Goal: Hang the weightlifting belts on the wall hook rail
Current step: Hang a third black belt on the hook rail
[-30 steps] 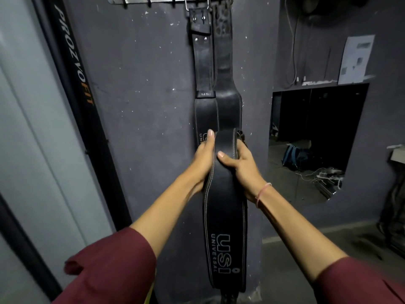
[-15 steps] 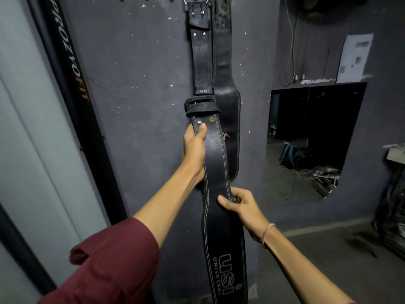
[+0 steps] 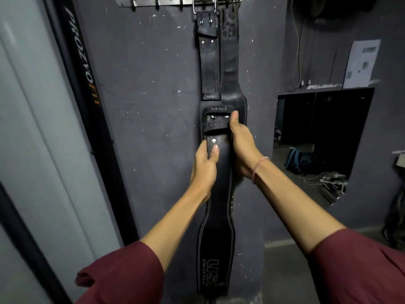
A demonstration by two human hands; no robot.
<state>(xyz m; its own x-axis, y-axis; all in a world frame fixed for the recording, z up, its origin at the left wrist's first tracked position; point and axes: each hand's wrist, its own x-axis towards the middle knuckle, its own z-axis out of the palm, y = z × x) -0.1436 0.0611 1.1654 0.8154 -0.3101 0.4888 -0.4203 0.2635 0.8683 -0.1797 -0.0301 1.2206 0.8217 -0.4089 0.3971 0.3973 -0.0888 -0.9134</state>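
Both the left hand and right hand grip the belt near its top, fingers apparently curled behind it.

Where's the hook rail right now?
The hook rail is at the top edge of the head view, centre, on the grey wall; hung belts drop from its right end, above the held belt.

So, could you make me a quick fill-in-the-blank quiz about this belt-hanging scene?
1. The left hand and right hand both grip a belt coloured ____.
2. The large letters low on that belt read ____.
3. The pink band sits on the ____ wrist.
4. The metal hook rail is fixed to the wall ____ the hands.
Missing words: black; USI; right; above.
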